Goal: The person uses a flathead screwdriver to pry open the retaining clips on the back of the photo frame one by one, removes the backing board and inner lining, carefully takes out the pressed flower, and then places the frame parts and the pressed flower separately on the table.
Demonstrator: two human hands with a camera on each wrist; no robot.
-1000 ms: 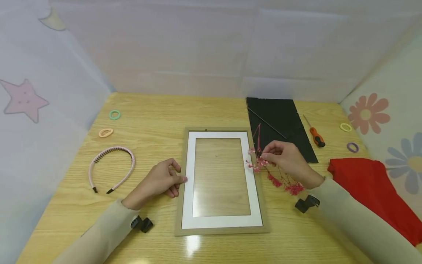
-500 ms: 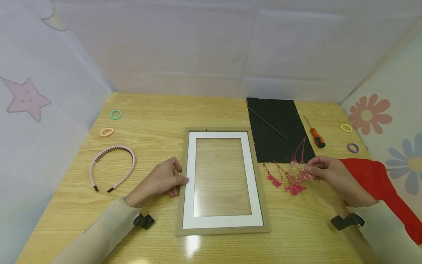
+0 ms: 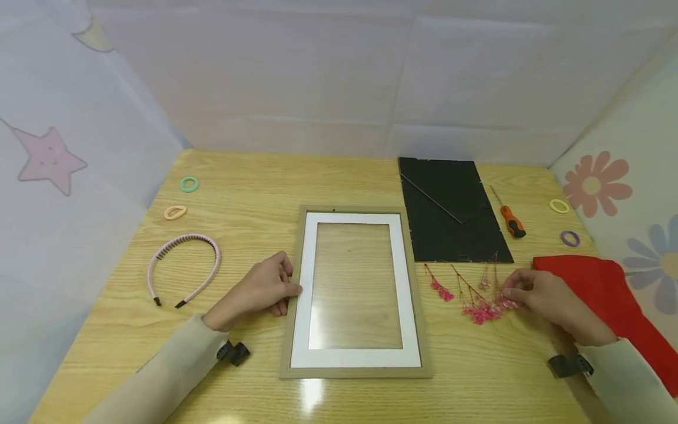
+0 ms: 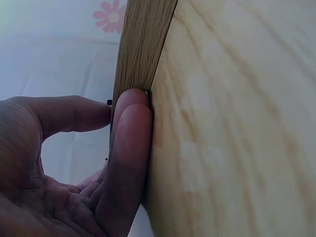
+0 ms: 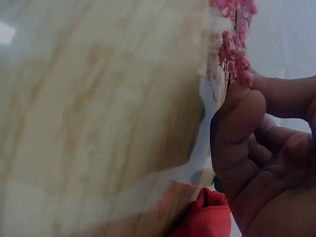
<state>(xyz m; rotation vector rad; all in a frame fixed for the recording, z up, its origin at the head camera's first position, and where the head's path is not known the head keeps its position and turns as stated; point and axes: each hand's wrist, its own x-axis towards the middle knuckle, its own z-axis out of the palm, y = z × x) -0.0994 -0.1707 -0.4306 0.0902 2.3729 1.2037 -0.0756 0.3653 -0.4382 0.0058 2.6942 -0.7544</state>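
A wooden picture frame with a white mat lies flat in the middle of the table. My left hand rests on the table beside it, with thumb and fingertips touching its left edge; the left wrist view shows a finger pressed against the frame's side. Right of the frame lie dried pink flower sprigs. My right hand pinches one end of them low over the table, and the right wrist view shows the blossoms at my fingertips.
A black backing board lies behind the flowers, with an orange screwdriver to its right. A red cloth is at the right edge. A pink headband and several hair ties, such as the green one, lie around.
My right hand has carried the flower sprig from beside the frame's right edge to the right and down toward the table near the red cloth. The left hand has stayed on the frame.
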